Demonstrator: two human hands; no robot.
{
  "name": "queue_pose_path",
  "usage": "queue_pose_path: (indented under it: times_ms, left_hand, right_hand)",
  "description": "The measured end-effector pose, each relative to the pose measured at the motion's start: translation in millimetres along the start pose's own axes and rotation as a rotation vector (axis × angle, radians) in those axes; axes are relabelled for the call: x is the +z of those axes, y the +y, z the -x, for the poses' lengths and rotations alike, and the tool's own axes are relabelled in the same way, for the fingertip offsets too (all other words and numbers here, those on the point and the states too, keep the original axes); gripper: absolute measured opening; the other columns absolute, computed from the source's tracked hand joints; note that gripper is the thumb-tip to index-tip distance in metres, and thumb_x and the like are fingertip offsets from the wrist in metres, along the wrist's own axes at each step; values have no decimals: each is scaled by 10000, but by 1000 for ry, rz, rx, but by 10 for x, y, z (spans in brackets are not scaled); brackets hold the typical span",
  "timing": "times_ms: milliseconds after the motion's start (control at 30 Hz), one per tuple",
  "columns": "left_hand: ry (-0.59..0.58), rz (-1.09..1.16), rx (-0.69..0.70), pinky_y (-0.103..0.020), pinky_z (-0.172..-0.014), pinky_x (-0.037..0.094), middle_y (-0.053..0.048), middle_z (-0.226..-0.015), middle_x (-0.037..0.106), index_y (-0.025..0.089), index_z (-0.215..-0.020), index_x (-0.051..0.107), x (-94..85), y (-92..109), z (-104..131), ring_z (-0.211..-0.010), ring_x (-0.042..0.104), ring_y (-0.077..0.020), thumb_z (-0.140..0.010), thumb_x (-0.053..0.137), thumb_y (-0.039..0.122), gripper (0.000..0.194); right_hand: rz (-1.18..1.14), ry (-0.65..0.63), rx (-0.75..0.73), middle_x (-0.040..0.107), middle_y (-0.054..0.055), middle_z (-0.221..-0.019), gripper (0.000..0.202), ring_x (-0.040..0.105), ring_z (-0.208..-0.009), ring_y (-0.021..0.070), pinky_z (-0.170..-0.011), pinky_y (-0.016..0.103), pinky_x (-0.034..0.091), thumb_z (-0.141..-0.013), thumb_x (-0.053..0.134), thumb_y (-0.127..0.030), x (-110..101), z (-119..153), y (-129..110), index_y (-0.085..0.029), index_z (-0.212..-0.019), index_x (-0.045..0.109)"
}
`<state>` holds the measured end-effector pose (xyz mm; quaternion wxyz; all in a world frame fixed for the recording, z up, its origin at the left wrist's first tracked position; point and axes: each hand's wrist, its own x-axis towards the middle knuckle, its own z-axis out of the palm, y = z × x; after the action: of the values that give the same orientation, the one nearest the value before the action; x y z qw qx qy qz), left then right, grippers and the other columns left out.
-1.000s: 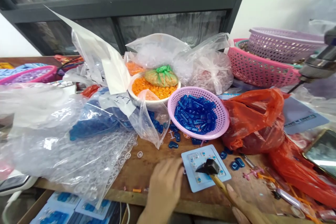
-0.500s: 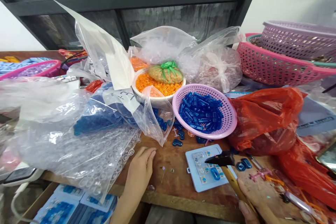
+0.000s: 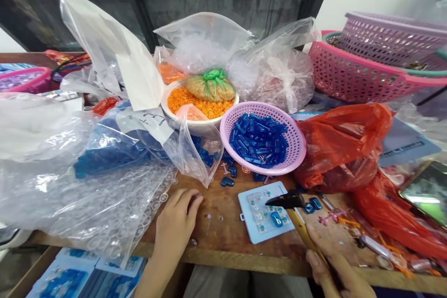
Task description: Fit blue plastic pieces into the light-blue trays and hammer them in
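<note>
In my right hand (image 3: 333, 260) is a hammer (image 3: 299, 226), gripped by its wooden handle. Its black head reaches over a light blue plastic plate (image 3: 249, 221) lying on the table. Small clear and blue parts sit in rows on that plate, along with one glossy blue piece (image 3: 277, 219). My left hand (image 3: 176, 219) rests on the tabletop left of the plate, fingers loosely bent and thumb apart, with nothing visible in it. Beside it lies a clear bag of small transparent rings (image 3: 122, 214).
Behind the plate stands a purple basket (image 3: 300, 149) of blue pieces, beside a white bowl (image 3: 171, 114) of orange parts. Red plastic bags (image 3: 345, 149) and a phone (image 3: 428, 191) lie to the right. Below the left table edge is a box of finished-looking blue plates (image 3: 63, 274).
The view has tilted down and turned a little to the right, so everything sits further left and higher. My left fingers look slightly more bent. The hammer stays over the plate.
</note>
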<state>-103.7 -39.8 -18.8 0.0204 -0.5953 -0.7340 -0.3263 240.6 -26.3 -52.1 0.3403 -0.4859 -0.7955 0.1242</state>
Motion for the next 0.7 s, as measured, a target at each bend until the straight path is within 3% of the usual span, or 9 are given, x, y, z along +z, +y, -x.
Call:
queue_pose_path:
  times_ms: [100, 167, 267, 400, 600, 700]
  left_hand:
    - [49, 116, 169, -299, -803, 560, -45, -945, 725, 224, -1028, 665, 27, 418, 79, -868, 686, -187, -992, 496, 326, 200]
    - [6, 217, 305, -278, -791, 557, -53, -948, 726, 209, -1074, 657, 100, 718, 160, -851, 679, -172, -1000, 472, 229, 199]
    - [-94, 292, 360, -280, -743, 560, -69, -939, 715, 187, -1072, 660, 257, 1007, 270, -808, 661, -177, -1004, 414, 169, 256]
    - [-162, 305, 303, -307, -724, 571, -88, -934, 683, 165, -1077, 663, 388, 1058, 328, -815, 640, -197, -985, 406, 132, 275]
    - [-203, 278, 275, -334, -711, 568, -84, -926, 670, 180, -1076, 671, 369, 1031, 302, -820, 623, -213, -958, 422, 107, 285]
    - [-248, 321, 237, -333, -735, 565, -72, -938, 674, 195, -1071, 671, 389, 1019, 297, -851, 623, -210, -942, 451, 96, 273]
  right_hand:
    - [25, -16, 2, 739, 38, -1168, 453, 724, -996, 200, -791, 185, 581, -971, 555, -282, -22, -14, -47, -252, -1422, 530]
    - [28, -7, 19, 732, 49, -1185, 418, 720, -1009, 203, -829, 205, 571, -975, 551, -286, -19, -7, -68, -236, -1391, 560]
    - [0, 2, 43, 743, 40, -1161, 369, 715, -1016, 189, -862, 195, 549, -977, 548, -266, -11, 13, -79, -230, -1342, 591]
    - [-44, 6, 42, 718, 43, -1218, 379, 700, -1048, 183, -884, 196, 539, -973, 548, -234, -19, -16, -112, -233, -1351, 573]
    - [-60, 20, 18, 702, 27, -1249, 383, 683, -1081, 180, -913, 200, 530, -973, 543, -221, -50, -17, -173, -247, -1355, 563]
    - [-44, 45, 39, 706, -16, -1237, 438, 688, -1074, 176, -908, 198, 546, -970, 557, -223, -115, 102, -180, -320, -1397, 535]
